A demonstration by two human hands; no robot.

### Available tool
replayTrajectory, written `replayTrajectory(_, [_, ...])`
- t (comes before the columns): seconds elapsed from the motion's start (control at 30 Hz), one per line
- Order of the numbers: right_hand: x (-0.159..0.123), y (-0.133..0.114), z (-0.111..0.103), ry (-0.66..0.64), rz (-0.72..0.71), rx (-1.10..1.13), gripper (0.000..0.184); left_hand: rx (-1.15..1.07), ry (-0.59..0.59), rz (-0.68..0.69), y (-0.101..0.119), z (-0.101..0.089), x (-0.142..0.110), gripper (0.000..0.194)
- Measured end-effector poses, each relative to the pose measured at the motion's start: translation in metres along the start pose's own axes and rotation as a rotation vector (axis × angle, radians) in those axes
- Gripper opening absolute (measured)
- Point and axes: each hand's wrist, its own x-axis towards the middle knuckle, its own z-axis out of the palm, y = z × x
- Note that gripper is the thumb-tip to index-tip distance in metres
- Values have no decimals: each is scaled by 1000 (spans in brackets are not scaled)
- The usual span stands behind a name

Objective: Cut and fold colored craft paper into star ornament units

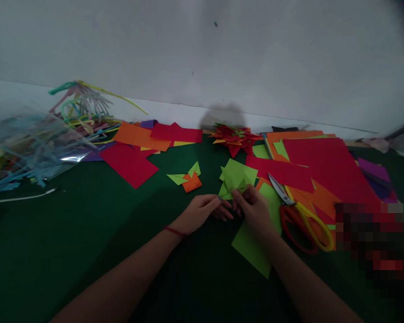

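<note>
My left hand [205,209] and my right hand [254,207] meet near the middle of the table. Both pinch a small folded piece of light green paper [236,181] between thumb and fingers; its lower edge is partly hidden by the fingertips. Just behind it lie light green paper squares [244,168]. Left of them rests a small folded piece with an orange body [191,182] and two green pointed flaps. A long green sheet [251,246] lies partly under my right forearm.
Scissors [298,208] with red and yellow handles lie right of my hands on orange scraps and a large red sheet [319,161]. A spiky folded-paper flower [234,137] stands at the back. Red paper [131,163] and a clear bag of pipe cleaners [54,139] are on the left.
</note>
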Motion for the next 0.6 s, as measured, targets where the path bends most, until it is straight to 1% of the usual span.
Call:
replayTrajectory(0.1, [-2,-1,1,-39,9,-14,27,-1,-25,3,-1,-1,2,28])
replayTrajectory(0.23, [-4,-3,2,-127,1,-36,20,-5,-32,4,-3,-2,3,27])
replayTrajectory(0.3, [-5,-3,3,-139,-12,-45,18,14,-28,3,-3,-2,3,25])
replayTrajectory(0.5, [-5,1,4,-151,-14,-8,20,75,51,3,0,0,1,19])
replayTrajectory(0.6, [-4,3,3,-178,1,18,19,95,63,19,-1,1,-1,18])
